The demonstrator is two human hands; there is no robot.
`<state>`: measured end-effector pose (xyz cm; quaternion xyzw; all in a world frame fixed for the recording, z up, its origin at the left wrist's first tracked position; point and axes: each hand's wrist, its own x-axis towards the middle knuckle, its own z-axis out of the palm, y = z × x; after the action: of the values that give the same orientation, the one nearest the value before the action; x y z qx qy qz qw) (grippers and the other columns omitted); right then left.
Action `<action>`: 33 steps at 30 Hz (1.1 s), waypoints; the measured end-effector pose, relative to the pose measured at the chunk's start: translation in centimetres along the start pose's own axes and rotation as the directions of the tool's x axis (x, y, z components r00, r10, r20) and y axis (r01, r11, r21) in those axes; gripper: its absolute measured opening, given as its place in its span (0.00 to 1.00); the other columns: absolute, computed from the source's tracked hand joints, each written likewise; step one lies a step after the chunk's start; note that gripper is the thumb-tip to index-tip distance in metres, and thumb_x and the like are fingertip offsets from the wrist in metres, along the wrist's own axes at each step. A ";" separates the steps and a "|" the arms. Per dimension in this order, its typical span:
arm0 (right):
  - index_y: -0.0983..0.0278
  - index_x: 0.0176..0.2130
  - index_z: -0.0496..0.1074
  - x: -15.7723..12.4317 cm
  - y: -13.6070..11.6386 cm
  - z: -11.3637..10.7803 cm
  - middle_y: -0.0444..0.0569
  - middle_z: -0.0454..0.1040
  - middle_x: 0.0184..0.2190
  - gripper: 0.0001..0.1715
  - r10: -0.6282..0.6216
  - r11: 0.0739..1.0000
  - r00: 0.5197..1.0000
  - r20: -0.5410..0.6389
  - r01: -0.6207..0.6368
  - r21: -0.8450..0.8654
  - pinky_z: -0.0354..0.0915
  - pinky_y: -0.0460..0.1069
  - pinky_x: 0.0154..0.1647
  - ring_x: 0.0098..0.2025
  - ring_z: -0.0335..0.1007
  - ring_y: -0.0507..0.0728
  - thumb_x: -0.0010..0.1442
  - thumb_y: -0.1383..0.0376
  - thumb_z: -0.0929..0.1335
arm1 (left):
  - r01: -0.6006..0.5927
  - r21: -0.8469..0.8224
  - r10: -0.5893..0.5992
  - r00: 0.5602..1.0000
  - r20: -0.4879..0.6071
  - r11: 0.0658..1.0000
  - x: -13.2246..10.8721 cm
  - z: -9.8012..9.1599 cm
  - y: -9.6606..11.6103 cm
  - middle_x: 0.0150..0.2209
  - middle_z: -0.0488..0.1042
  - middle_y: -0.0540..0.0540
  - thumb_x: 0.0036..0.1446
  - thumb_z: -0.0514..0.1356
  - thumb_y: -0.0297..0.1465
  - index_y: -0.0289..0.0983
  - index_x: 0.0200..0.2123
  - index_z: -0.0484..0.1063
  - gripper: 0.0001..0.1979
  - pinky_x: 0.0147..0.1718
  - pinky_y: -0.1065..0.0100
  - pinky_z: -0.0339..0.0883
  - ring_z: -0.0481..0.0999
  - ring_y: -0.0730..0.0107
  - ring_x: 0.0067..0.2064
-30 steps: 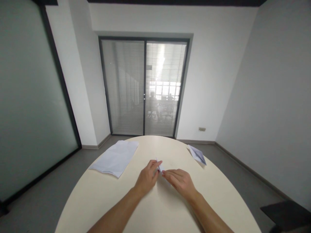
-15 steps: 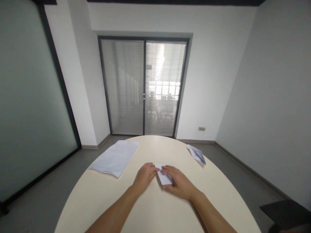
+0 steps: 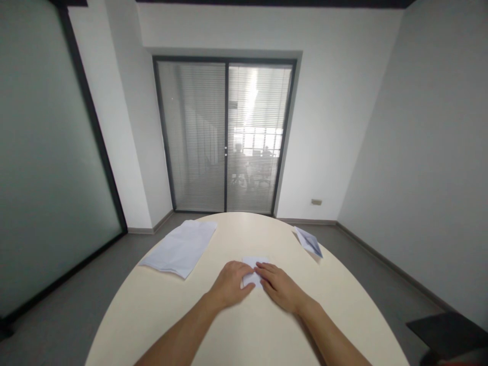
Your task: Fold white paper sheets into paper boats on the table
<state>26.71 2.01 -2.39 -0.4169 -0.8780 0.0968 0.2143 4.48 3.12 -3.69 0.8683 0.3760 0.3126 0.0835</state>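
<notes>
A small folded white paper [image 3: 250, 278] lies flat near the middle of the pale round table [image 3: 244, 231], partly covered by both hands. At its left side is my left hand [image 3: 232, 284], thumb and fingers apart, with fingertips on the paper. From the right, my right hand [image 3: 280, 285] lies with its fingers stretched over the paper's right part. The two hands' fingertips nearly meet over the paper's middle.
White sheets [image 3: 183, 248] lie at the table's left edge. A folded paper [image 3: 309, 242] sits at the right edge. Behind the table stands a glass door with blinds [image 3: 225, 137]. A dark flat object [image 3: 450, 333] is at the lower right.
The paper now lies flatter and straighter on the table. My left hand has opened its pinch and moved down along the paper's left side; my right thumb has left the near edge.
</notes>
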 end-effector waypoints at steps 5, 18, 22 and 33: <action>0.59 0.55 0.73 0.2 0.5 -0.3 0.52 0.75 0.53 0.21 -0.001 1.000 1.000 -0.011 0.001 0.011 0.63 0.58 0.58 0.55 0.69 0.60 0.65 0.63 0.62 | 0.046 0.027 -0.046 0.999 0.003 0.999 0.1 0.7 -1.0 0.51 0.75 0.47 0.59 0.61 0.28 0.44 0.43 0.79 0.11 0.56 0.57 0.61 0.71 0.61 0.54; 0.59 0.59 0.69 -0.4 0.9 -1.0 0.59 0.61 0.64 0.32 0.073 0.997 0.992 0.103 -0.075 0.014 0.51 0.65 0.66 0.67 0.54 0.68 0.58 0.52 0.69 | 0.052 0.076 -0.061 0.991 0.118 0.996 0.4 0.0 -1.1 0.52 0.76 0.46 0.62 0.59 0.34 0.41 0.46 0.77 0.11 0.56 0.61 0.62 0.73 0.62 0.53; 0.57 0.61 0.67 -0.3 0.6 -1.3 0.57 0.58 0.66 0.35 0.115 0.992 0.982 0.150 -0.120 0.027 0.47 0.68 0.66 0.68 0.49 0.71 0.57 0.49 0.68 | 0.036 0.126 -0.055 0.987 0.153 0.991 0.6 -0.4 -0.9 0.50 0.76 0.45 0.65 0.56 0.34 0.41 0.45 0.77 0.11 0.54 0.62 0.64 0.74 0.62 0.52; 0.61 0.57 0.71 -0.1 0.5 -1.0 0.56 0.69 0.59 0.25 0.031 0.999 0.999 0.025 -0.032 0.017 0.57 0.60 0.63 0.61 0.64 0.63 0.63 0.57 0.65 | 0.091 0.199 -0.128 0.976 0.178 0.976 0.9 -0.5 -0.5 0.44 0.77 0.45 0.69 0.49 0.33 0.42 0.49 0.73 0.14 0.49 0.65 0.65 0.74 0.63 0.49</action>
<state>27.53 2.24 -1.69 -0.4277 -0.8730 0.1129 0.2055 4.29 4.04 -3.03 0.8760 0.4418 0.1860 0.0533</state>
